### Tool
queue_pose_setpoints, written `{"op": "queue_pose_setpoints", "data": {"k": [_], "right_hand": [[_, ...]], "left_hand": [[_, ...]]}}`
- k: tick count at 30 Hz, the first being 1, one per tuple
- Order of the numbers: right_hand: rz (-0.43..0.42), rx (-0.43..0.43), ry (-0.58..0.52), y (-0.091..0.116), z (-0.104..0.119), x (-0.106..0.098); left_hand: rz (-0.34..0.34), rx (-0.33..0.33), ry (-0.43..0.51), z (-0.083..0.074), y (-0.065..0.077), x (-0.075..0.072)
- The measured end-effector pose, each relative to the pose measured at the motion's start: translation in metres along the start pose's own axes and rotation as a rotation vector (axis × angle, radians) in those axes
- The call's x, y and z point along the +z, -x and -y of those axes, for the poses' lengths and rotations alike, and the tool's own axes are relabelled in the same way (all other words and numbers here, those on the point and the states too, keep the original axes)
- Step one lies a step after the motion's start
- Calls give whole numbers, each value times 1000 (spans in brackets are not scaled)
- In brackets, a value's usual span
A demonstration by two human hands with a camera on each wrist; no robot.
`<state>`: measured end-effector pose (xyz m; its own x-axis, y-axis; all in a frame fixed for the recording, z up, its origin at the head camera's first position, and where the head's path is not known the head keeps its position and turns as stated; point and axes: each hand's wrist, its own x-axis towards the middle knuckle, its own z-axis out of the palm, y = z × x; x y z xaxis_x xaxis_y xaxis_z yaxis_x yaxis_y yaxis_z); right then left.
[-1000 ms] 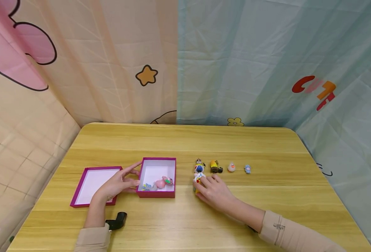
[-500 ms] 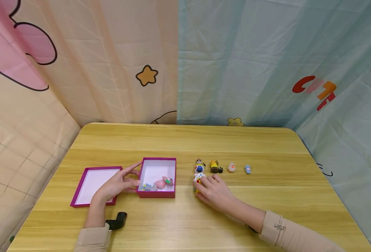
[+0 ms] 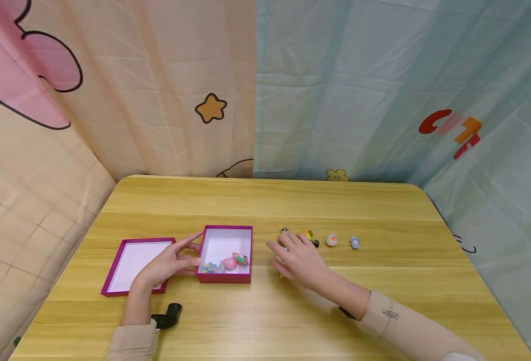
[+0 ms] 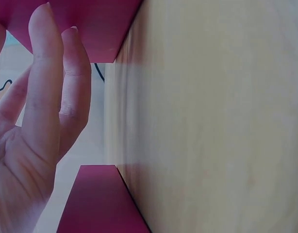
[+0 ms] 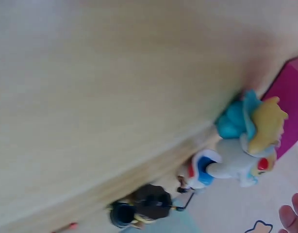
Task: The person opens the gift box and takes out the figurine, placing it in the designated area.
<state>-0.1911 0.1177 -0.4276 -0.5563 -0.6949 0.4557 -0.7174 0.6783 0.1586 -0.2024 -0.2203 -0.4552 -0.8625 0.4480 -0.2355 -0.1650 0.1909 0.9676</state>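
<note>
My left hand (image 3: 168, 263) touches the left side of a magenta box (image 3: 224, 278), its fingers extended along the wall; the left wrist view shows fingertips at that wall. Inside the box lie a pink toy figure (image 3: 230, 262) and a small blue-and-yellow figure (image 3: 209, 268). Over the toys right of the box hovers my right hand (image 3: 302, 260), fingers loosely bent with nothing gripped. Below it stands a white, yellow and turquoise figure (image 5: 236, 155), mostly hidden from the head view. Behind that is a crowned figure (image 3: 285, 230), partly covered by the fingers.
A yellow-and-black figure (image 3: 311, 237), a toy duck (image 3: 331, 240) and a small blue figure (image 3: 354, 242) stand in a row to the right. The magenta-rimmed lid (image 3: 139, 263) lies left of the box. A black device (image 3: 168, 316) is by the left wrist.
My right hand has let go of the white-and-yellow figure and moved up and slightly left over the toys. The left hand and box have stayed put.
</note>
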Motion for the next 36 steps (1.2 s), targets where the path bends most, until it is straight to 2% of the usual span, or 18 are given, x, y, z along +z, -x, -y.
{"op": "queue_pose_setpoints", "data": {"k": [12, 22, 36], "right_hand": [[131, 36, -43, -37, 21, -2], [190, -4, -9, -55, 38, 5], [278, -63, 6, -75, 46, 22]], "left_hand": [[-2, 0, 9, 0, -1, 0], [3, -3, 4, 0, 0, 0], [-2, -1, -2, 0, 0, 0]]}}
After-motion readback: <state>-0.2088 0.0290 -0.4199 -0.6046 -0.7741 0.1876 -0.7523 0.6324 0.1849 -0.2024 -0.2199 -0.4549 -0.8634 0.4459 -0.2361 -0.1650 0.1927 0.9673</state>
